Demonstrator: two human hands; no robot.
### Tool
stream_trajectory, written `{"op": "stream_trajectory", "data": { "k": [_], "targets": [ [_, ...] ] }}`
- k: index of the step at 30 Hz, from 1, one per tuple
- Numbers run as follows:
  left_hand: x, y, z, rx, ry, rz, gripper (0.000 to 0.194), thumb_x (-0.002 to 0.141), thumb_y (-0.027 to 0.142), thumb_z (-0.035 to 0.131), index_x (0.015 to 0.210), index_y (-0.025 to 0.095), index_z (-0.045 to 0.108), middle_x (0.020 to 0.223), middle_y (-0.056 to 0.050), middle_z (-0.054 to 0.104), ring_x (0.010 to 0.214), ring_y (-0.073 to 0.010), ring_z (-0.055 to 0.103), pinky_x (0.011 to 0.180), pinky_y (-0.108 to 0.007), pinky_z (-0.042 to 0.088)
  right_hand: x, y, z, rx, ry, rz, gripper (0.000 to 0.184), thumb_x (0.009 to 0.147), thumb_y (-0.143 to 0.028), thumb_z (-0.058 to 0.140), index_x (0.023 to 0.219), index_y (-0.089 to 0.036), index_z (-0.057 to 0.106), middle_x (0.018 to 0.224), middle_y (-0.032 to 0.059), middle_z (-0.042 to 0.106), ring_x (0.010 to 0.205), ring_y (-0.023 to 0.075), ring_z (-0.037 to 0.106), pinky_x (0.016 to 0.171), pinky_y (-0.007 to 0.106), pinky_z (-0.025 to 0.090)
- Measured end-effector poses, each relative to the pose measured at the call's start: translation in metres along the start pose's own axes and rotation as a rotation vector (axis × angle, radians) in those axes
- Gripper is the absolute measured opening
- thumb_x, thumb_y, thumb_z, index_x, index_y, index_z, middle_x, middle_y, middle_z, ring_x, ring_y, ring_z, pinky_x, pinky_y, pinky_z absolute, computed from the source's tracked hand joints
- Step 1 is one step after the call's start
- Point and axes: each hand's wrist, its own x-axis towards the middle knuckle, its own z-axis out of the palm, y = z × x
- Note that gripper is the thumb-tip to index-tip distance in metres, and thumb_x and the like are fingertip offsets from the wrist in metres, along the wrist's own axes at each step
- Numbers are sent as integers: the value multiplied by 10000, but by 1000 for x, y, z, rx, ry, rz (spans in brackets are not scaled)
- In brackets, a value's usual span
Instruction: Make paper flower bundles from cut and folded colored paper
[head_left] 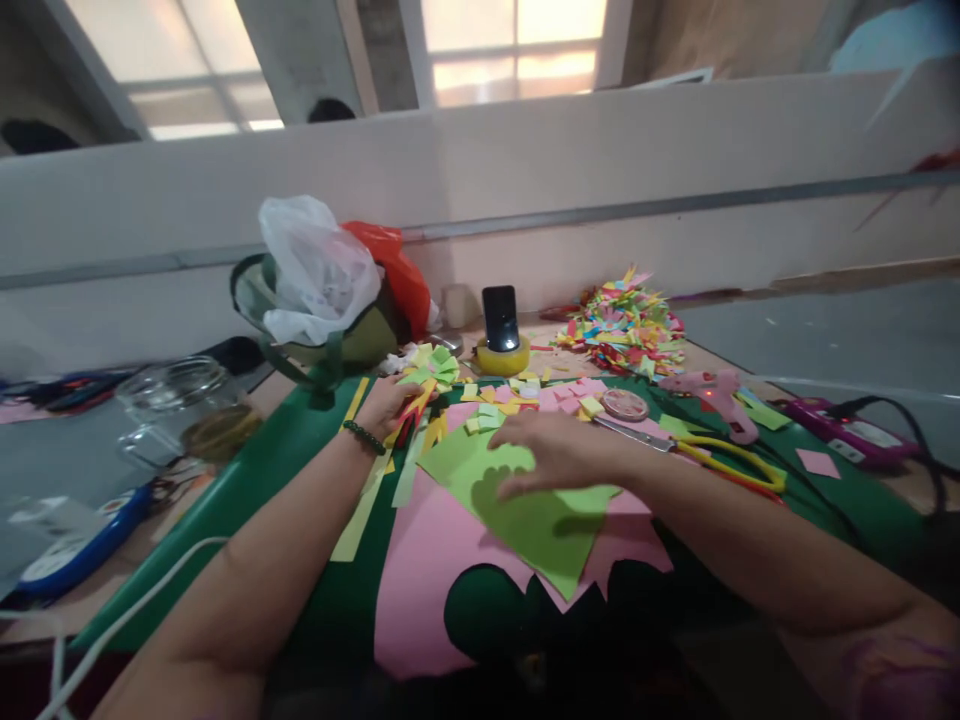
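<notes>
My right hand [559, 452] lies flat with fingers spread on a light green paper sheet [525, 515], which rests on a cut pink sheet [427, 575]. My left hand [390, 405], with a dark bead bracelet at the wrist, is closed around red-handled scissors [411, 412] beside folded green and yellow paper pieces [435, 368]. Both sheets lie on a dark green mat [262, 480]. Yellow and green paper strips [364, 505] lie under my left forearm.
Small coloured paper squares [525, 395], a pink glue gun [712, 392], yellow-handled scissors [731, 462], a heap of paper scraps [626, 320], a phone on a yellow tape roll [501, 330], plastic bags [322, 270], a glass jar [180, 400], a white cable [135, 610].
</notes>
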Motion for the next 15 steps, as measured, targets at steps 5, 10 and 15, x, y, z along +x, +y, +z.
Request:
{"op": "stream_trajectory", "data": {
  "k": [5, 10, 15],
  "targets": [
    [5, -11, -2, 67, -10, 59, 222, 612, 38, 616, 813, 126, 580, 688, -28, 680, 610, -156, 670, 546, -232, 538, -5, -36, 23, -130, -216, -3, 715, 735, -533, 676, 1270, -71, 570, 1121, 207, 655, 988, 333, 615, 787, 392, 475],
    [6, -23, -4, 291, 20, 136, 363, 623, 61, 643, 970, 135, 567, 642, 20, 635, 548, -135, 623, 540, -239, 516, -11, -33, 11, -103, -325, -26, 505, 685, -265, 676, 1158, -93, 628, 1041, 155, 684, 874, 255, 636, 662, 295, 442],
    [2, -17, -8, 622, 72, 360, 399, 653, 149, 686, 1041, 128, 593, 795, -42, 683, 738, -182, 655, 684, -285, 536, -17, -37, -7, -157, -384, 43, 258, 817, -143, 485, 869, -127, 738, 839, 125, 732, 706, 194, 646, 543, 269, 339]
  ]
}}
